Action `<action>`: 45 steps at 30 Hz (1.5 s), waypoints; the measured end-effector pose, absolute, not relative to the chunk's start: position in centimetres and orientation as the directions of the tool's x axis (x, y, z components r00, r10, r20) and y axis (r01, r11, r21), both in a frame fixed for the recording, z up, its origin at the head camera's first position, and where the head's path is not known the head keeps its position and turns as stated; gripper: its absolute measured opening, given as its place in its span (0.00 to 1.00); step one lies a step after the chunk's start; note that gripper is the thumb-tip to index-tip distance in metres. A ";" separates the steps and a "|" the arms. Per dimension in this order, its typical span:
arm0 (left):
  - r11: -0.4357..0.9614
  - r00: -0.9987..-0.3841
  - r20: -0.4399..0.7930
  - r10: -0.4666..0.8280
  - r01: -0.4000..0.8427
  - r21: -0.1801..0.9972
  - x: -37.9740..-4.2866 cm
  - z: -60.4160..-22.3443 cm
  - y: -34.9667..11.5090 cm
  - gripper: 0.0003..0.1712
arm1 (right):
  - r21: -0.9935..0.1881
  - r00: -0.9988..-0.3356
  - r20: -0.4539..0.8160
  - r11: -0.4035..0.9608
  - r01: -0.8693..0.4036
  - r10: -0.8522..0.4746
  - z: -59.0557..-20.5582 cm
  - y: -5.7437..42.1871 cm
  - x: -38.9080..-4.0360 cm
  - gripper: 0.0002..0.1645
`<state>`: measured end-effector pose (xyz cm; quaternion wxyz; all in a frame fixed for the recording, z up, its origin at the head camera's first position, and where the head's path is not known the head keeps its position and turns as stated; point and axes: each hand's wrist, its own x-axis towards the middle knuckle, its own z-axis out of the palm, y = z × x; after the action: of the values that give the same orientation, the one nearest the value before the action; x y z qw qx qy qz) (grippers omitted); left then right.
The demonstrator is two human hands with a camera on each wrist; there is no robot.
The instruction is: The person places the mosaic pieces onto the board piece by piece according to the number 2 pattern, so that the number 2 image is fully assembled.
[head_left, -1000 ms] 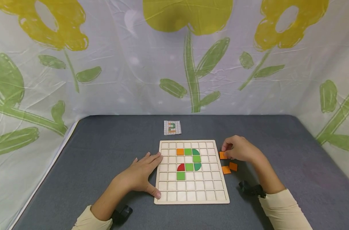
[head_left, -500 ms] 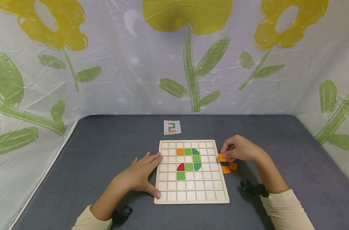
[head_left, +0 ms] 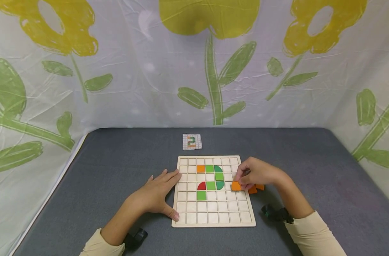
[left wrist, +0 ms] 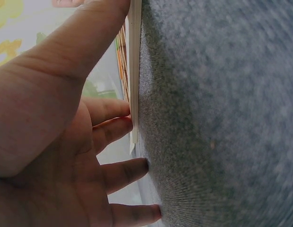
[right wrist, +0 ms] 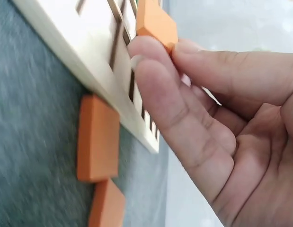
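Between thumb and fingertips, my right hand [head_left: 256, 172] pinches an orange square tile [right wrist: 157, 23], held over the right part of the wooden grid board [head_left: 213, 217]. My left hand [head_left: 156, 192] lies spread along the board's left edge, thumb at the lower left corner and fingertips at the side; the left wrist view has its thumb [left wrist: 75, 42] along the rim. Set in the board are an orange square [head_left: 200, 169], several green squares [head_left: 201, 195], dark green rounded pieces [head_left: 220, 185] and a red quarter-circle [head_left: 202, 186].
Two loose orange tiles [right wrist: 99, 139] lie on the dark cloth [head_left: 117, 156] by the board's right edge, partly covered by my right hand in the head view. A small printed card [head_left: 192, 142] showing a coloured grid pattern lies beyond the board. A flower-printed curtain [head_left: 133, 89] hangs behind.
My right hand has lifted an orange tile from beside the board and carried it left and nearer, over the right columns. The left hand has stayed still.
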<state>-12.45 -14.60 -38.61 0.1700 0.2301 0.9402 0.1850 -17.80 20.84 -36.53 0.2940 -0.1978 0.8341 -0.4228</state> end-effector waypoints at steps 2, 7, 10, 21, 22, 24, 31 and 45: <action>0.826 -0.836 -0.235 0.495 0.370 0.425 -12.5 -38.6 -14.6 0.76 | -0.828 -0.738 -0.325 0.554 -0.080 -0.592 -36.7 20.4 -17.7 0.05; 0.827 -0.834 -0.236 0.499 0.375 0.419 -12.6 -38.8 -14.6 0.76 | -0.844 -0.719 -0.305 0.527 -0.098 -0.624 -36.9 19.2 -17.2 0.05; 0.824 -0.831 -0.234 0.505 0.383 0.418 -12.7 -38.8 -14.6 0.76 | -0.856 -0.714 -0.282 0.504 -0.115 -0.641 -36.8 18.5 -16.7 0.06; 0.828 -0.831 -0.241 0.501 0.379 0.413 -12.6 -38.8 -14.6 0.76 | -0.861 -0.716 -0.249 0.487 -0.144 -0.652 -36.9 15.5 -14.9 0.10; 0.828 -0.832 -0.241 0.500 0.378 0.413 -12.6 -38.8 -14.6 0.76 | -0.860 -0.720 -0.242 0.487 -0.150 -0.650 -36.9 15.2 -14.7 0.10; 0.830 -0.834 -0.241 0.497 0.375 0.414 -12.7 -38.8 -14.7 0.76 | -0.860 -0.729 -0.222 0.483 -0.167 -0.647 -37.0 14.7 -14.3 0.11; 0.826 -0.832 -0.242 0.499 0.371 0.425 -12.7 -38.8 -14.6 0.76 | -0.835 -0.760 -0.135 0.486 -0.258 -0.635 -37.3 13.2 -13.3 0.11; 0.827 -0.833 -0.237 0.500 0.378 0.416 -12.6 -38.9 -14.6 0.76 | -0.610 -0.732 0.124 0.530 -0.589 -0.670 -38.4 11.3 -12.1 0.10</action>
<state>-12.62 -14.65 -38.87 0.1703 0.2332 0.9405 0.1791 -12.14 11.28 -38.40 0.0624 -0.3607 0.8725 -0.3236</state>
